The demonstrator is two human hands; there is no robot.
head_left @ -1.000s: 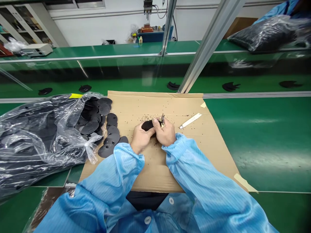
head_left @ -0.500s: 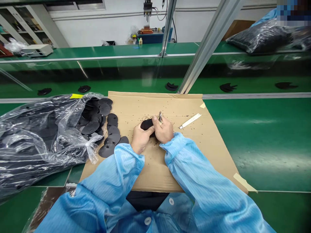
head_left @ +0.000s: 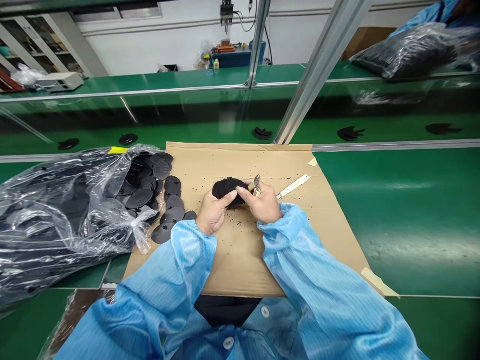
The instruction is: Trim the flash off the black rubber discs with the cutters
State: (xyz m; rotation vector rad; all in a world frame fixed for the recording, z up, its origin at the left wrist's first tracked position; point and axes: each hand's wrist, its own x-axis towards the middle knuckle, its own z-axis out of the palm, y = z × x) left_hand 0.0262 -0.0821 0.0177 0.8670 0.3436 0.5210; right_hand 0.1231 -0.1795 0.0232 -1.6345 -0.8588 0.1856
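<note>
Both of my hands are over a cardboard sheet [head_left: 240,270]. My left hand [head_left: 212,212] is closed on the left side of several fanned black plastic discs [head_left: 228,189], its thumb on top. My right hand [head_left: 267,204] holds a small pair of side cutters [head_left: 256,184] in its curled fingers, jaws pointing up and away. The right thumb also presses on the discs' right edge. Tiny black crumbs [head_left: 238,222] are scattered on the cardboard around the hands. A utility knife with a pale handle [head_left: 294,186] lies right of my right hand.
Loose black discs [head_left: 173,215] lie along the cardboard's left side, beside a clear plastic bag [head_left: 86,215] full of discs. Small stacks of black parts [head_left: 261,134] sit on the green belt behind. A metal post [head_left: 315,65] rises behind the cardboard, and another person's blue sleeve [head_left: 420,20] shows far right.
My right hand has shifted right with the side cutters, which now angle away from the discs. More of the discs' top face shows. My left hand has moved slightly left.
</note>
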